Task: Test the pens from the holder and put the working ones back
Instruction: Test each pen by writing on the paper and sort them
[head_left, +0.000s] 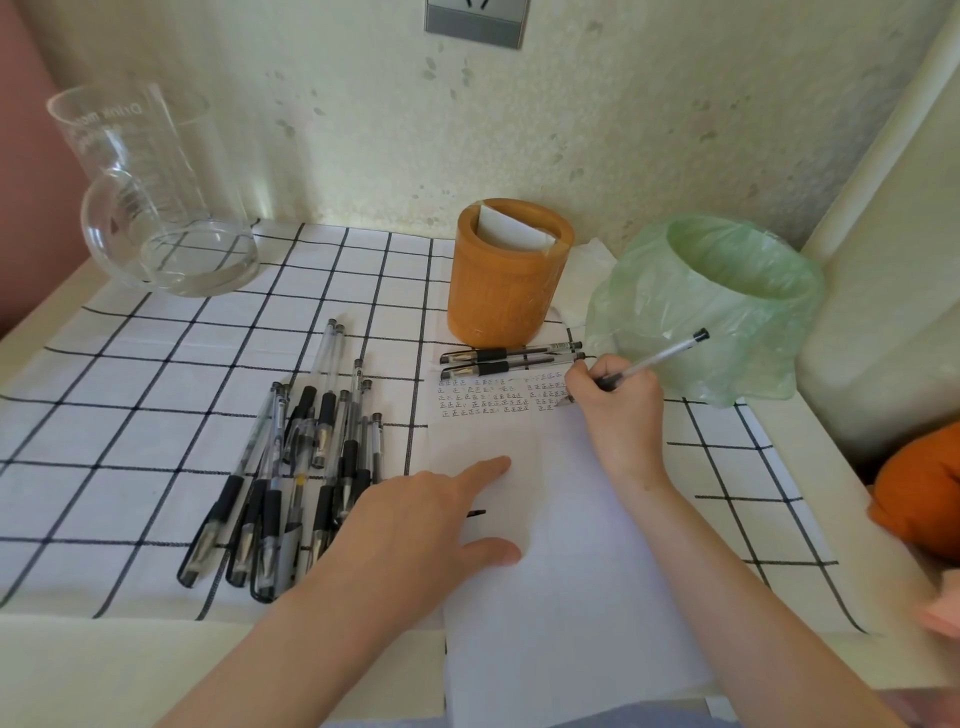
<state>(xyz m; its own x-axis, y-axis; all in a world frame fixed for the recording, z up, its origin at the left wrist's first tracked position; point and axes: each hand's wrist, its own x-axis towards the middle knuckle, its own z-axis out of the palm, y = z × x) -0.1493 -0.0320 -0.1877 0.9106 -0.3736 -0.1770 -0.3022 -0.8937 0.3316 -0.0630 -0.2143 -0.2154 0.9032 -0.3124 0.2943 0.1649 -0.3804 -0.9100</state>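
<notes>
White paper (545, 519) in front of the wooden holder (509, 275) is being pressed flat by the open left hand (415, 525); a pen (649, 361) is being gripped by the right hand (615, 405), its tip on that paper.

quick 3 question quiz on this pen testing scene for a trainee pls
1. True or false: the wooden holder is full of pens.
2. Which hand writes on the paper? A) left hand B) right hand C) neither
3. Fill in: two capped pens lie between the holder and the ____ on the paper.

Key
1. False: only a folded white card shows inside; the pile of pens lies on the checked cloth.
2. B: the right hand holds a pen with its tip at the test marks, while the left hand presses the sheet flat.
3. test marks
</notes>
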